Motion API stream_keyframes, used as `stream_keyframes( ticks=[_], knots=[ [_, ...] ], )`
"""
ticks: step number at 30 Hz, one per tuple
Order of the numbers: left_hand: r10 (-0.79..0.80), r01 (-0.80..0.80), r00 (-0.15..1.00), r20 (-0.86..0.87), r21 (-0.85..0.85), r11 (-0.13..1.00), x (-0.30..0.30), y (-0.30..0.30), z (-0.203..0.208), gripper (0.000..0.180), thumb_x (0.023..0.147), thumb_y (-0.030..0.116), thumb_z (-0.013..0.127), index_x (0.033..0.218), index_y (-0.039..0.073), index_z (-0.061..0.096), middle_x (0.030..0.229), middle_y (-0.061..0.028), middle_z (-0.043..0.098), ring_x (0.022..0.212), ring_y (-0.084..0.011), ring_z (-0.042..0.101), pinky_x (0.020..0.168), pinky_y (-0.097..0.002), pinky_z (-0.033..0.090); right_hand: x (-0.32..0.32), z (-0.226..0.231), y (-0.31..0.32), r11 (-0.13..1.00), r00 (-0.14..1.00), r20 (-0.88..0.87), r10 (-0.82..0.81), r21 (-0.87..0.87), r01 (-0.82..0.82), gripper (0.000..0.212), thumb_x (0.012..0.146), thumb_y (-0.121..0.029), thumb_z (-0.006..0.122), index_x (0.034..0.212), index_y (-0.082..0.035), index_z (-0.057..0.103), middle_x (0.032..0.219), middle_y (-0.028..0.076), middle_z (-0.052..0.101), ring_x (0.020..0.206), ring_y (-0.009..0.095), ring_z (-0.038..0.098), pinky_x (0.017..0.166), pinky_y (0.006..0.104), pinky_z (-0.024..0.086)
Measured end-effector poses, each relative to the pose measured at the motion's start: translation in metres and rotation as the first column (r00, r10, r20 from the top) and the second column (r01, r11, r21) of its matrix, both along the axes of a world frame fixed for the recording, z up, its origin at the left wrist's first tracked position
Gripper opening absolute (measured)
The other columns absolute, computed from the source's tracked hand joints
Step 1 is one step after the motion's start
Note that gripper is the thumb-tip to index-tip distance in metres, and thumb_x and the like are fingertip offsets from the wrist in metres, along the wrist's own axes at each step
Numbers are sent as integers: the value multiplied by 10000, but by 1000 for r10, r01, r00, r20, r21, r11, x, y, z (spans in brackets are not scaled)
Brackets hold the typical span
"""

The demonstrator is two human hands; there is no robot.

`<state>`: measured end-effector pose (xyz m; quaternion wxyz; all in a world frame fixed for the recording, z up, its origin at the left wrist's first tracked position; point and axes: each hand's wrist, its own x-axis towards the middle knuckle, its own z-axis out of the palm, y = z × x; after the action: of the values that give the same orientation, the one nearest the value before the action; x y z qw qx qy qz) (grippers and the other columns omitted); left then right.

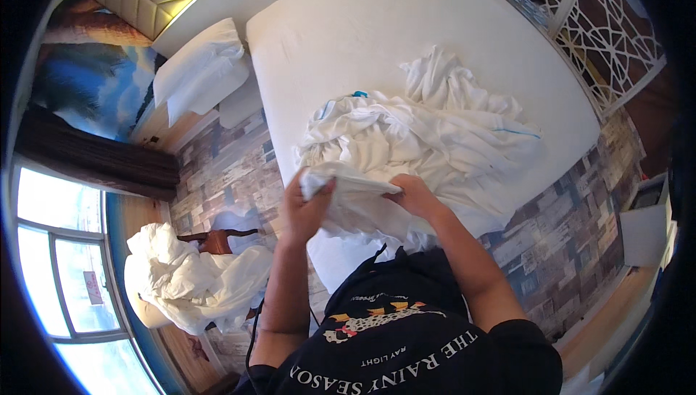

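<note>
A large heap of crumpled white bed linen lies on the near half of the bed; whether it is a sheet or a duvet cover I cannot tell. My left hand, slightly blurred, grips one part of its near edge. A short way to the right, my right hand pinches the same edge between thumb and fingers. Between both hands the fabric is lifted and hangs down toward my body. Thin blue lines run along parts of the cloth, and a small blue piece shows at the heap's far side.
White pillows are stacked left of the bed's far end. By the window, more white bedding is piled on a seat, with a brown bag beside it. A white lattice screen stands at the far right.
</note>
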<state>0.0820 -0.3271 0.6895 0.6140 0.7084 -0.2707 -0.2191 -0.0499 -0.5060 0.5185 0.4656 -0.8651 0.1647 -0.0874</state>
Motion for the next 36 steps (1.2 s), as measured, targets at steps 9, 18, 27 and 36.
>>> stream_keyframes(
  ticks=[9,18,27,36],
  knots=[
    [539,-554,745,394,-86,828,55,84,15,180,921,139,585,1064,29,583,976,-50,630,875,-134,582,814,-268,461,-23,-9,-55,737,864,176,-471,617,276,145,859,-68,513,970,-45,603,872,65,629,829,177,576,779,306,441],
    [-16,54,952,305,-119,991,-28,-11,-4,560,693,77,773,1194,49,526,1207,-127,566,1081,-250,557,941,-333,423,16,155,-5,974,947,228,225,-54,-219,134,774,-39,594,907,-22,595,819,172,605,740,306,605,654,381,467],
    [-339,225,934,115,549,805,-34,18,-16,216,736,163,765,877,23,681,777,-69,661,714,-150,610,682,-307,487,0,88,36,924,964,70,255,276,-264,286,836,-228,646,1002,-42,506,871,171,615,844,336,610,719,390,467],
    [57,-116,986,154,405,907,-28,100,7,142,777,100,741,851,3,669,799,-39,640,766,-96,569,711,-258,460,-2,0,35,926,928,-58,367,114,-359,336,716,-287,765,884,-53,594,880,154,629,870,345,602,746,404,468]
  ],
)
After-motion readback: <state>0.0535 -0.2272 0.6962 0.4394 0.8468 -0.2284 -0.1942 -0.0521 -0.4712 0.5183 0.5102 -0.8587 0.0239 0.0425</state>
